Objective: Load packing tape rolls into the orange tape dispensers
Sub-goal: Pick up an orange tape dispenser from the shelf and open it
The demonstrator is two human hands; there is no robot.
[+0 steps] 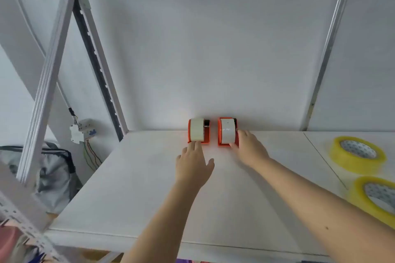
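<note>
Fingers of the right hand [249, 149] curl around the right side of the right dispenser [227, 131], thumb at its front corner and fingertips against its outer wall, so the hand has a loose hold on the orange body. Beside it, the left hand [193, 164] lies flat and spread, palm down on the shelf [149, 188], fingertips just touching the front edge of the left dispenser [198, 131] without gripping it. Both dispensers stand side by side at the back of the shelf, close against the white wall [203, 60], with a narrow gap between them. Each holds a roll of pale tape upright in its orange frame; the roll in the right one shows a glossy band across its face. Well apart on the right side of the shelf lie two yellow tape rolls [358, 153], flat on their sides, one nearer the front edge and partly cut off by the frame. Left of the shelf, a slotted metal upright [100, 74] rises, and an electrical breaker [82, 131] with loose wires hangs on the wall beyond it.
</note>
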